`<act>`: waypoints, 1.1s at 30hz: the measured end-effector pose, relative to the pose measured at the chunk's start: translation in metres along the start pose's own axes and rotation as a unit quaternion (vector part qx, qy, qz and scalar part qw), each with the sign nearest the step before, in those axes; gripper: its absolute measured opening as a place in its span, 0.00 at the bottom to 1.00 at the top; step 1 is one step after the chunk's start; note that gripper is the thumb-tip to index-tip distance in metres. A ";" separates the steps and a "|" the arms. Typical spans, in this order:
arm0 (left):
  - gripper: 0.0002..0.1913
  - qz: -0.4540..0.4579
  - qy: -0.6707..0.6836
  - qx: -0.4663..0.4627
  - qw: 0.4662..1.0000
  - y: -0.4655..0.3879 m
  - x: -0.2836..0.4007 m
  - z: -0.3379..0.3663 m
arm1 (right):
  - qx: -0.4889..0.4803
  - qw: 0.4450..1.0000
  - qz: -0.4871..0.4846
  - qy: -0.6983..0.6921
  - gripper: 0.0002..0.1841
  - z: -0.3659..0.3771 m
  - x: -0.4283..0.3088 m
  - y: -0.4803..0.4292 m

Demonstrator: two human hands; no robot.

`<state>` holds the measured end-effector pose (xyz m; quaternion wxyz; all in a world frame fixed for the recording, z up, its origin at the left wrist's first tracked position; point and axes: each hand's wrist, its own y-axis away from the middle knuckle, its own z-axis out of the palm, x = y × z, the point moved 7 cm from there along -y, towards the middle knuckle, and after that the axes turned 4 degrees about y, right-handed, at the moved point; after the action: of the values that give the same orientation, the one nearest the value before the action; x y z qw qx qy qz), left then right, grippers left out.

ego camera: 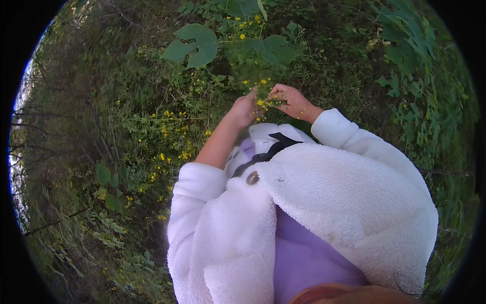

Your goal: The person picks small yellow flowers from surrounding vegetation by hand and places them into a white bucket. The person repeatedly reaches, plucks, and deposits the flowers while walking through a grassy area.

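Note:
Small yellow daisy-like flowers on thin green stems (260,102) stand between my two hands, just beyond the hem of the white fleece jacket (326,182). My left hand (246,108) is at the left side of the sprigs, its fingers curled and partly behind the blooms; whether it grips a stem is not clear. From the right, my right hand (291,102) has its thumb and fingers pinched on the flower sprigs, with small blooms showing under its fingers. A black strap (279,144) lies over the jacket front below the hands.
Large lobed green leaves (197,45) spread beyond my hands. More yellow flowers (165,131) grow in the undergrowth at left. Leafy vines (406,41) hang at the right, and thin bare branches (41,114) cross the far left.

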<state>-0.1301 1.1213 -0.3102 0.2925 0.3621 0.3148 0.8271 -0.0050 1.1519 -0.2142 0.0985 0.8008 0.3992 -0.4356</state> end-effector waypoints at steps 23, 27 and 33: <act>0.11 0.128 -0.094 0.277 0.948 0.019 0.010 -0.077 | 0.112 0.788 0.149 -0.587 0.04 0.019 0.122 -0.033; 0.09 0.143 -0.071 0.291 0.943 0.022 0.021 -0.085 | 0.174 0.944 0.274 -0.060 0.05 -0.005 0.133 -0.013; 0.05 0.172 0.009 0.262 0.950 0.014 0.029 -0.108 | 0.291 0.881 0.344 -0.147 0.05 -0.067 0.166 0.036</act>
<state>-0.2346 1.0998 -0.3455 0.0378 0.4668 0.4565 0.7565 0.1131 1.2539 -0.3096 0.0625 0.8070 -0.0649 -0.5837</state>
